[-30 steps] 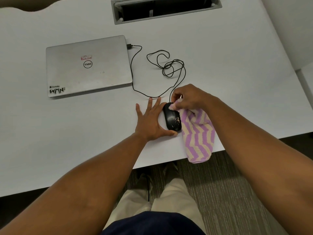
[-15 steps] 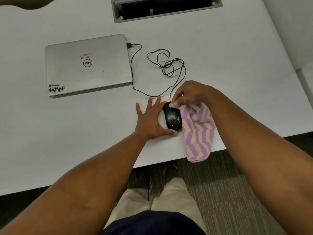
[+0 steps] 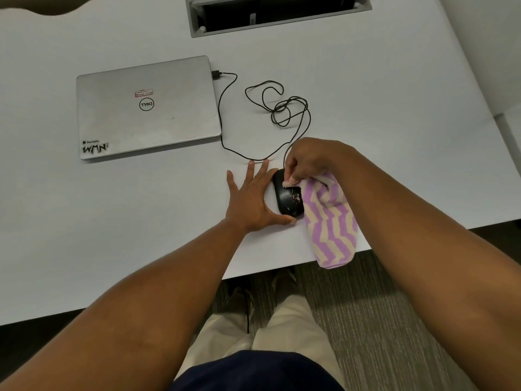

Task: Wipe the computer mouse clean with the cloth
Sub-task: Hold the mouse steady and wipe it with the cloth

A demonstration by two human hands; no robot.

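Observation:
A black computer mouse (image 3: 287, 197) with pale specks on its back lies near the front edge of the white desk (image 3: 366, 114). My left hand (image 3: 253, 200) lies flat beside it, fingers spread, thumb hooked round the mouse's near end. My right hand (image 3: 313, 159) pinches a purple and cream zigzag cloth (image 3: 328, 221) and presses a corner of it onto the mouse's front. The rest of the cloth trails to the right and hangs over the desk edge.
A shut silver laptop (image 3: 146, 107) lies at the left. The mouse's black cable (image 3: 277, 108) runs in loose loops from the laptop's side to the mouse. A grey cable hatch (image 3: 277, 14) is set in the desk at the back. My legs and carpet show below.
My right hand has slid the cloth corner slightly along the front of the mouse. The left hand and the mouse have stayed in place.

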